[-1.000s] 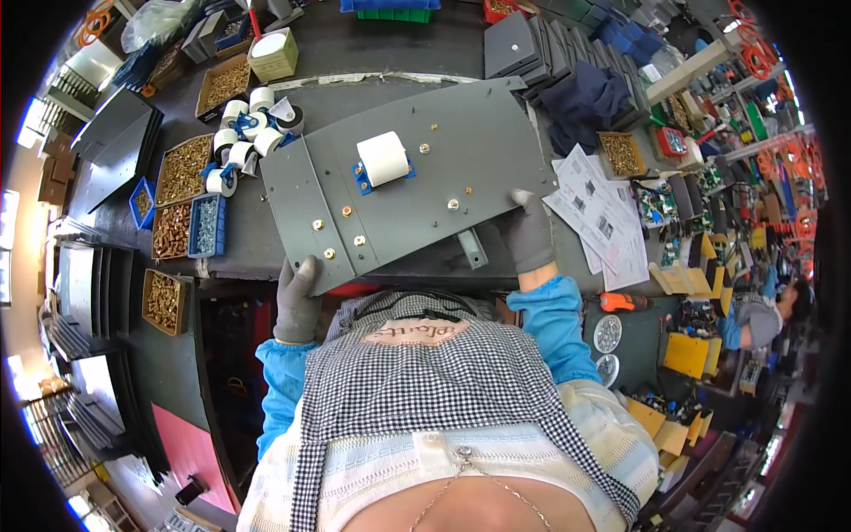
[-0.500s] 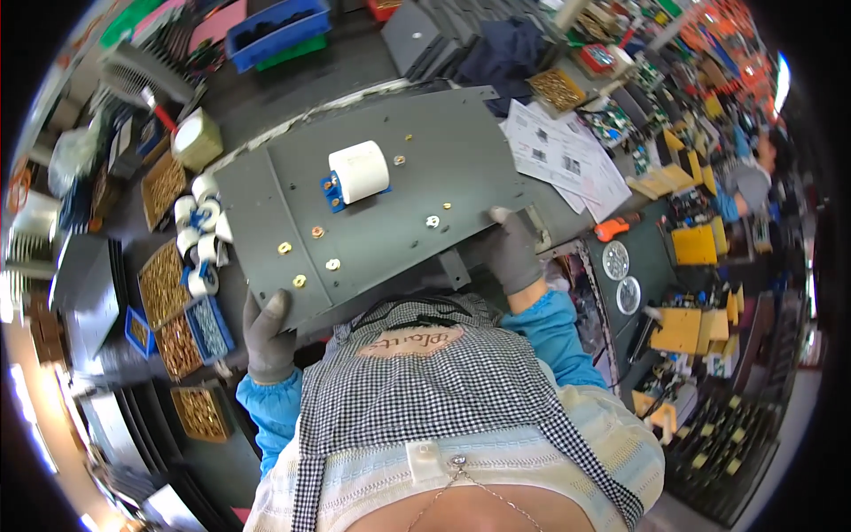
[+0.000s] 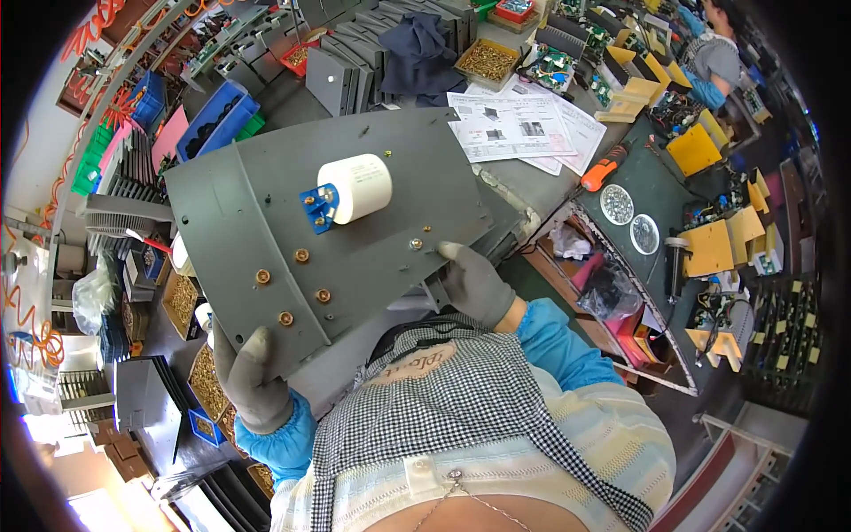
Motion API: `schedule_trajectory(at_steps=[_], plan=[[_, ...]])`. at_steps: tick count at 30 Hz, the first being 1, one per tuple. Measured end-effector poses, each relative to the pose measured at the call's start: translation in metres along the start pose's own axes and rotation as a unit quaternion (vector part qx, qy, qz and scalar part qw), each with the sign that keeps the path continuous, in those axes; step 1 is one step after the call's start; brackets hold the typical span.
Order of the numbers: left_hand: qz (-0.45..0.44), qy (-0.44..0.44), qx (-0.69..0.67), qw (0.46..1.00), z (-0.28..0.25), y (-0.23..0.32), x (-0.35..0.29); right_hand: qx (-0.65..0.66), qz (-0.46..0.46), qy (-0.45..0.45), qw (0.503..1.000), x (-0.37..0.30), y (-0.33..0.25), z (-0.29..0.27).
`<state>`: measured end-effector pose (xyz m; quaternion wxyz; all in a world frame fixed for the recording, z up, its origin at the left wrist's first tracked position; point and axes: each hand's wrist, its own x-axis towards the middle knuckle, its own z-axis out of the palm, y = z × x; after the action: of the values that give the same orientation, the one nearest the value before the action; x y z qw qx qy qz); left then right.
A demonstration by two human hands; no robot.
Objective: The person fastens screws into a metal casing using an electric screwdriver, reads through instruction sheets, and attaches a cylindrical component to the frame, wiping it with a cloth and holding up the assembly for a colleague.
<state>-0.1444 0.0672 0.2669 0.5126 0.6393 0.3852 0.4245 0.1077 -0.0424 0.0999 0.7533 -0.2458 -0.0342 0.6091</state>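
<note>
Gripping a grey panel mid-frame, we clamp its edge: left hand lower left, right hand right of centre.

Panel spans left hand to right hand; wheel on it, near middle; four nuts left-front of wheel. Papers on counter, toward right-hand corner; behind them bin, cloth left of bin. Side counter at right: driver near left edge, two dishes just in front.
</note>
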Motion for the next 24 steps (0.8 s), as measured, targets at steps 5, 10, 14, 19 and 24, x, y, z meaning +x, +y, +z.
schedule_trajectory(at_steps=[5, 10, 14, 19, 24], plan=[[0.041, 0.058, -0.018, 0.997, 0.020, 0.012, 0.001, -0.125, -0.024, -0.049, 0.991, -0.017, -0.029, 0.031], [-0.021, 0.043, -0.201, 0.978, 0.006, 0.004, 0.006, -0.380, -0.097, -0.046, 0.919, 0.000, -0.057, 0.045], [-0.057, 0.078, -0.270, 0.958, -0.021, -0.028, -0.001, -0.442, -0.142, -0.071, 0.883, 0.005, -0.049, 0.062], [-0.063, 0.124, -0.282, 0.949, -0.050, -0.085, -0.018, -0.594, -0.086, -0.090, 0.795, 0.011, -0.048, 0.067], [-0.062, 0.188, -0.362, 0.911, -0.036, -0.072, -0.013, -0.724, -0.158, -0.097, 0.664, 0.022, -0.068, 0.080]])
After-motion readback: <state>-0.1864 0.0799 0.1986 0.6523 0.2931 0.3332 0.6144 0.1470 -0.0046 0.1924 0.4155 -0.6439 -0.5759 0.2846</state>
